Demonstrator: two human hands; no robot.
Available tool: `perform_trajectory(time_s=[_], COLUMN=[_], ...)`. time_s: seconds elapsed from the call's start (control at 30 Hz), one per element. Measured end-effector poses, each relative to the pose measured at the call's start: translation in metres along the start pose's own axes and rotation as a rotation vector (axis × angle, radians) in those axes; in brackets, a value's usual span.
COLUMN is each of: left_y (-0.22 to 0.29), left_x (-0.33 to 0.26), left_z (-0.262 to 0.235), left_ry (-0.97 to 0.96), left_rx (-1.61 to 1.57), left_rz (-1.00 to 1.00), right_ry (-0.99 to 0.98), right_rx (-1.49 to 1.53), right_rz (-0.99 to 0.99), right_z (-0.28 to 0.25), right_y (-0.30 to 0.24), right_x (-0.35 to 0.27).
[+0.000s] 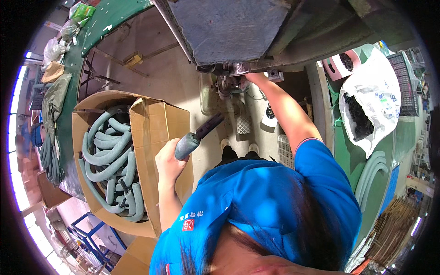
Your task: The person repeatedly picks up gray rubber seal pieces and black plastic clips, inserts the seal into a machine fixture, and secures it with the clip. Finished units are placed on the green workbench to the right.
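My left hand is closed around a grey-green foam-covered tube. A flat black end piece sticks out of the tube, up and to the right. Ahead, my right arm reaches to the underside of a large grey machine. There my right hand is at the small metal fittings below the machine's front edge. Its fingers are mostly hidden among these parts, so what they touch does not show.
Left of me stands an open cardboard box full of curved foam-covered tubes. A white bag of black parts lies on the green table at right, near more bent tubes. On the floor ahead is a patterned metal pedal.
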State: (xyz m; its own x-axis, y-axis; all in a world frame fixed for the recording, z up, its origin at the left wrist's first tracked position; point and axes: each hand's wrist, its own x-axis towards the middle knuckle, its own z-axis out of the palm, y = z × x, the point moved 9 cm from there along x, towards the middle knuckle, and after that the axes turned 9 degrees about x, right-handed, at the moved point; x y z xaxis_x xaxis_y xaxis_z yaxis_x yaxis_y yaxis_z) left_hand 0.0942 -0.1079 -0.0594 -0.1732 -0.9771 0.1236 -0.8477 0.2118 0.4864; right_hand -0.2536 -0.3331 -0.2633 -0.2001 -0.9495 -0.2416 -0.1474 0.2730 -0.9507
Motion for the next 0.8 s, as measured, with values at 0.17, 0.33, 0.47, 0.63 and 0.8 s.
perform_trajectory(time_s=[0.17,0.33,0.47,0.63,0.8], left_y=[0.011,0.008,0.009,0.017,0.020], left_x=[0.005,0.004,0.005,0.007,0.009], left_z=[0.002,-0.001,-0.002,-0.001,0.003], left_ry=[0.002,0.039,0.032,0.046,0.022], left_rx=[0.012,0.007,-0.003,0.021,0.042], left_rz=[0.032,0.011,0.000,0.030,0.043], right_ry=[-0.015,-0.449,-0.669,-0.562,-0.540], right_rx=[0.260,0.509,0.440,0.268,0.332], right_rz=[0.062,0.128,0.075,-0.046,-0.099], right_z=[-0.011,0.019,0.040,0.039,0.046], right_y=[-0.017,-0.086,-0.148,-0.160,-0.169], right_x=[-0.016,-0.075,-0.137,-0.138,-0.147])
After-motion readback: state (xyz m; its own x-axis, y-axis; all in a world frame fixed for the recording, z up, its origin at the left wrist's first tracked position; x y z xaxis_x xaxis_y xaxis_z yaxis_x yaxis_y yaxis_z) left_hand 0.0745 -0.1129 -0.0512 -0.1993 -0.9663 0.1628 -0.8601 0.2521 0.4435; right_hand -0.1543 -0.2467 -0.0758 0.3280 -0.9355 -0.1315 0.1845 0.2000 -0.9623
